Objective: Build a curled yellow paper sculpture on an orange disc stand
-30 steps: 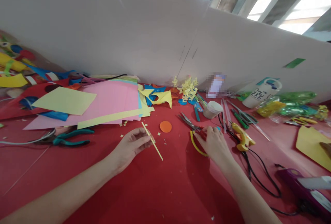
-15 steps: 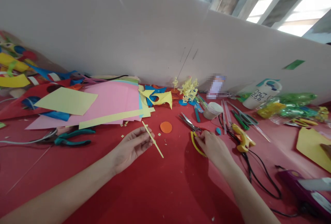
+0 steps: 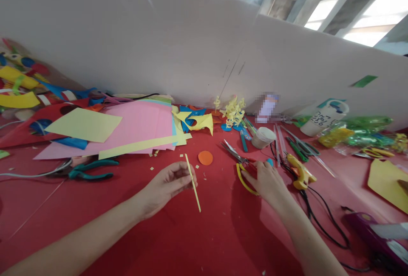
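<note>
My left hand (image 3: pixel 174 187) pinches a thin pale-yellow paper strip (image 3: pixel 193 180) between thumb and fingers, and the strip slants down over the red table. My right hand (image 3: pixel 266 180) has its fingers closed about the handles of a pair of scissors (image 3: pixel 235 152) with red and yellow grips. The blades stand slightly apart and point to the upper left. Between the hands and farther back lies an orange paper disc (image 3: pixel 205 157). Small paper scraps (image 3: pixel 152 168) are scattered near the left hand.
Stacked pink and yellow sheets (image 3: pixel 140 119) and teal-handled pliers (image 3: pixel 92 169) lie left. Yellow curled-paper pieces (image 3: pixel 234 110) stand at the back by a white cup (image 3: pixel 263 137). On the right are a yellow glue gun (image 3: pixel 301 172), a white bottle (image 3: pixel 321 119) and a purple tool (image 3: pixel 366 229).
The left hand has shifted slightly right, and the paper strip has turned steeper, its lower end nearer me. The right hand stays at the scissors with little visible movement.
</note>
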Demonstrator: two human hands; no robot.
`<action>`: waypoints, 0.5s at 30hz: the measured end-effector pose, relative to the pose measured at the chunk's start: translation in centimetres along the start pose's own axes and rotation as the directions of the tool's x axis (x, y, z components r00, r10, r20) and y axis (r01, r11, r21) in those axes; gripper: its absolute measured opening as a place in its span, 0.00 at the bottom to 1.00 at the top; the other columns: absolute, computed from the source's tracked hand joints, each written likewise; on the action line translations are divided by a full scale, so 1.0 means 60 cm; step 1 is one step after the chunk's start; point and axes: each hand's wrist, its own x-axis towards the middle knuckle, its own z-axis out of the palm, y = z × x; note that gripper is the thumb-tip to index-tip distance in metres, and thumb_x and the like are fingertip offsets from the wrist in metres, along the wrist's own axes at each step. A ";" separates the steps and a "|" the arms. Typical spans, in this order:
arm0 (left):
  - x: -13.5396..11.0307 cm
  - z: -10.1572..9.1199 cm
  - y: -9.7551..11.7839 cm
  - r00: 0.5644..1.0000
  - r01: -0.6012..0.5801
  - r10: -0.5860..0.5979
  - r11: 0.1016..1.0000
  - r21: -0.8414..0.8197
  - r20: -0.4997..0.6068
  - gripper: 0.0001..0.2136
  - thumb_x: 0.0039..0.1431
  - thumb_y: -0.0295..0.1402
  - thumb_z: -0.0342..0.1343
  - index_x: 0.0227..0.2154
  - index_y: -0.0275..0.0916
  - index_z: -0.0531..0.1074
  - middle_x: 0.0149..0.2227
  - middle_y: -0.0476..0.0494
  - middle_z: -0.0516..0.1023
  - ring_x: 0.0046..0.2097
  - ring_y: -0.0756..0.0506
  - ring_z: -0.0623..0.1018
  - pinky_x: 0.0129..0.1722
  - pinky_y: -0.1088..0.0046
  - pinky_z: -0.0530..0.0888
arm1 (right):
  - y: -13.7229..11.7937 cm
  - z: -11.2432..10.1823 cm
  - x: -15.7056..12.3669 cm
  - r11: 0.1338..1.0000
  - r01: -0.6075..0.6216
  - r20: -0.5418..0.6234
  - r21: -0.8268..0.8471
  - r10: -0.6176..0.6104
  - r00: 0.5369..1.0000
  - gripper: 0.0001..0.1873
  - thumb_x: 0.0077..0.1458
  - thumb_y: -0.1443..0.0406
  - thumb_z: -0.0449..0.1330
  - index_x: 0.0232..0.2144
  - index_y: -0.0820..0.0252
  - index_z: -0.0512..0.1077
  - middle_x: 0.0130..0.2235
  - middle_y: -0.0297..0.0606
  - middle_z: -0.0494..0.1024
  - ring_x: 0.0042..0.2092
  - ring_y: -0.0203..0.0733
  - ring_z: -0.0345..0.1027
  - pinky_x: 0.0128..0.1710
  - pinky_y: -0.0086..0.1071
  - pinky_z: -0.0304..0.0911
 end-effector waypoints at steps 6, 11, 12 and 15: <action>0.001 0.003 -0.004 0.998 -0.065 0.067 0.991 0.119 -0.014 0.02 0.50 0.28 0.58 0.29 0.38 0.72 0.28 0.51 0.72 0.32 0.51 0.71 0.37 0.74 0.68 | 0.007 0.005 0.006 0.996 0.028 0.038 0.087 -0.031 0.999 0.20 0.53 0.53 0.52 0.34 0.66 0.64 0.32 0.49 0.70 0.38 0.54 0.67 0.36 0.38 0.59; 0.004 0.003 0.005 0.994 0.003 -0.003 1.000 0.007 -0.105 0.04 0.47 0.28 0.60 0.28 0.39 0.74 0.27 0.52 0.73 0.32 0.52 0.73 0.39 0.75 0.69 | 0.002 -0.006 0.009 0.950 -0.063 -0.002 0.305 0.067 0.998 0.16 0.52 0.55 0.50 0.33 0.64 0.61 0.31 0.48 0.70 0.36 0.52 0.67 0.34 0.38 0.59; 0.004 0.002 0.006 0.994 0.014 -0.017 1.000 -0.021 -0.110 0.04 0.47 0.28 0.61 0.29 0.38 0.74 0.28 0.51 0.74 0.32 0.52 0.73 0.39 0.75 0.69 | 0.001 -0.012 0.010 0.910 -0.082 0.007 0.407 0.087 0.996 0.16 0.51 0.54 0.50 0.33 0.63 0.60 0.29 0.45 0.70 0.34 0.51 0.67 0.33 0.39 0.59; 0.006 -0.003 0.006 0.994 0.042 -0.052 0.994 -0.103 -0.097 0.04 0.47 0.27 0.61 0.29 0.37 0.75 0.30 0.49 0.75 0.33 0.51 0.74 0.40 0.76 0.70 | -0.006 -0.039 0.008 0.767 -0.087 0.066 0.636 0.058 0.996 0.18 0.48 0.51 0.51 0.32 0.59 0.59 0.26 0.37 0.66 0.30 0.46 0.64 0.30 0.37 0.60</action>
